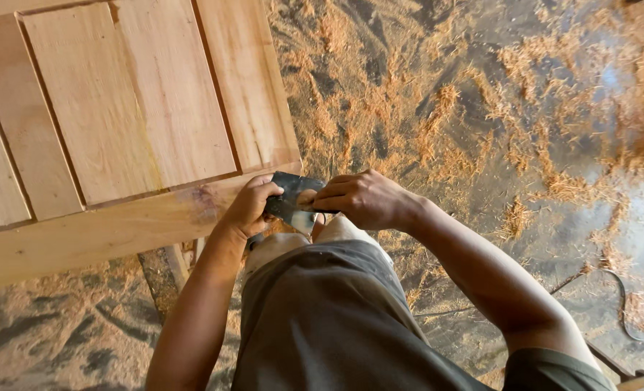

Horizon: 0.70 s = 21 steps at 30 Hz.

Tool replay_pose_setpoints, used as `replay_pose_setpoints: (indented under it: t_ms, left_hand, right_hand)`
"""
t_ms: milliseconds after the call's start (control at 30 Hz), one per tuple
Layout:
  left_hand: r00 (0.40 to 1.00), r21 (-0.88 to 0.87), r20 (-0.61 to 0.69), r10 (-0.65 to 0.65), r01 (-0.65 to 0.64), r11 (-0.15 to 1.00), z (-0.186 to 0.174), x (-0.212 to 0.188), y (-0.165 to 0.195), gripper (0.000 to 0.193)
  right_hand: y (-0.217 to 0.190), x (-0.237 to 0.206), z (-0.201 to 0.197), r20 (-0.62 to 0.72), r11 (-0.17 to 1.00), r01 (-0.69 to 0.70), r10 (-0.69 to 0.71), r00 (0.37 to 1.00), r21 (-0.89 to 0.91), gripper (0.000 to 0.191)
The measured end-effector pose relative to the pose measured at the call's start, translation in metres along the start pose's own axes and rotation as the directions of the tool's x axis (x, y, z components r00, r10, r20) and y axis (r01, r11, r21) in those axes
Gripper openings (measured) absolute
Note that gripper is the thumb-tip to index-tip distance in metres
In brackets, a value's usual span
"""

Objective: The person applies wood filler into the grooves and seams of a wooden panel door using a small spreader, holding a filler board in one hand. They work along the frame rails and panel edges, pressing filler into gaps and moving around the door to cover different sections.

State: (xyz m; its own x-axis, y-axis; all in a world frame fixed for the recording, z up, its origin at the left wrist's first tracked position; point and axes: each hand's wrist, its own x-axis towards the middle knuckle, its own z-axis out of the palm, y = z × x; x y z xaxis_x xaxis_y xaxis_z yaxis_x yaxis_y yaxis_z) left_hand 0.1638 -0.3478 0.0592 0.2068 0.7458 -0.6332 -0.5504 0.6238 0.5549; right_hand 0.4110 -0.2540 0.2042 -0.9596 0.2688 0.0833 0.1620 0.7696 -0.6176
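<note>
— At the near right corner of the wooden door panel (119,123), what are the fingers doing?

— Both hands are closed on one flat, dark metal scraper blade (293,199). The left hand (251,208) wraps its left edge, fingers curled over the top and knuckles against the panel's bottom rail. The right hand (365,199) grips the right edge, fingers folded tight over it, thumb tucked behind.

— And the blade itself?

— It sits between the two hands, just off the panel's corner, roughly level, with a paler, worn patch showing at its lower middle. Whether its edge touches the wood I cannot tell.

— What lies around the hands?

— Below them are the person's knees and grey-brown shorts (329,318), with both forearms running back toward the camera. To the left and far side the panel spreads out: pale boards set in a frame, with dark grooves between them and a darker stain on the rail close to the left hand.

— Any packages, labels or signs?

— I see none in view. To the right, the dark floor (554,217) is strewn with orange wood shavings (438,108), and a thin cable (622,304) curls at the near right.
</note>
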Motion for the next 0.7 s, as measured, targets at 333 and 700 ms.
replay_pose_setpoints:
  t_ms: [333, 700]
  left_hand:
    - [0.976, -0.186, -0.121, -0.182, 0.158, 0.97, 0.029, 0.02, -0.065, 0.015]
    - [0.823, -0.272, -0.561, 0.092, -0.288, 0.918, -0.018, 0.016, -0.004, 0.01]
  right_hand:
    - [0.052, -0.059, 0.023, 0.188, 0.957, -0.18, 0.138, 0.972, 0.229, 0.057]
    - [0.164, -0.052, 0.125, -0.1, 0.473, -0.365, 0.708, 0.699, 0.802, 0.035]
